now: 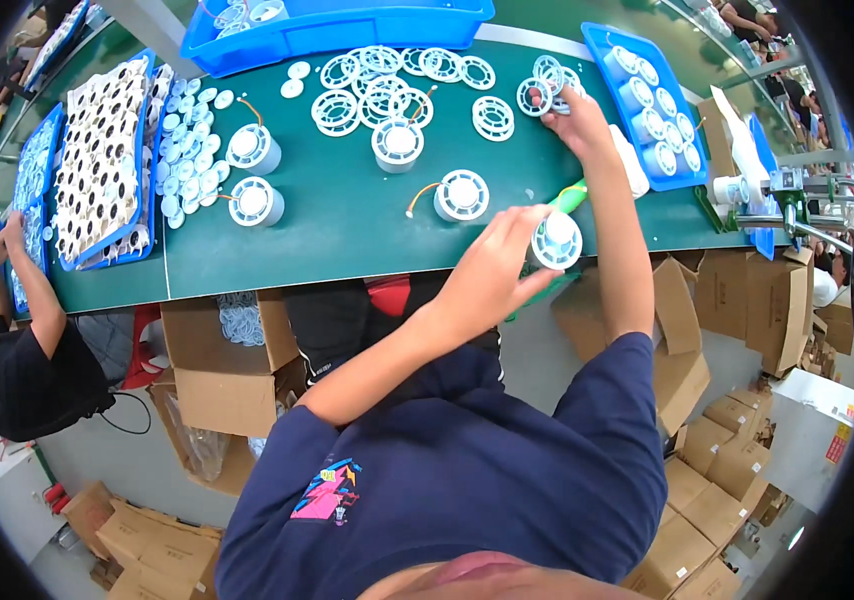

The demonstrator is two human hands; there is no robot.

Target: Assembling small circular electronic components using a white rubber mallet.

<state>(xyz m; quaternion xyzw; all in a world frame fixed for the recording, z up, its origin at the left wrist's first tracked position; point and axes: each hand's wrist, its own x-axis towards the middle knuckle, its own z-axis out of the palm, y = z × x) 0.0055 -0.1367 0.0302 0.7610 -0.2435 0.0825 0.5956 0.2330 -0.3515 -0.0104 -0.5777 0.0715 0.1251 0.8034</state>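
Green bench [347, 235] fills the upper view, w/ other workers in the bg & brown cartons [699, 485] stacked on the floor, lower R. Some cartons carry dark print, too sm. to read. Red & white label [840, 443] on a white cabinet [815, 388], far R. Navy tee [467, 480] has a pink & blue printed motif [329, 490] on the chest; sm. white lettering on the dark trousers [322, 320], illegible.

L hand [492, 255] grips a white cup [557, 232] at the bench's near edge, thumb on one side, fingers on the other; slotted ring shows on its top. R hand [579, 122], farther out nr the R tray, pinches a few loose rings [521, 98]; overlap hides the exact no.

Four more cups stand upright on the bench, orange wires sticking out: two at L [254, 150], two mid-bench [462, 195]. Ring pile [379, 92] lies behind the mid cups; sm. ring stack [493, 132] btwn pile & R hand. White discs [192, 165] heap at L, beside blue trays w/ a white moulded sheet [97, 150], dark holes all over. Blue bin [347, 35] at the back; blue R tray [659, 185] holds rows of cups. Green item [574, 195] by the R forearm, kind unclear. Open carton [212, 335] below the bench has grey loops inside. Co-worker [27, 370] in black reaches to a tray, far L.
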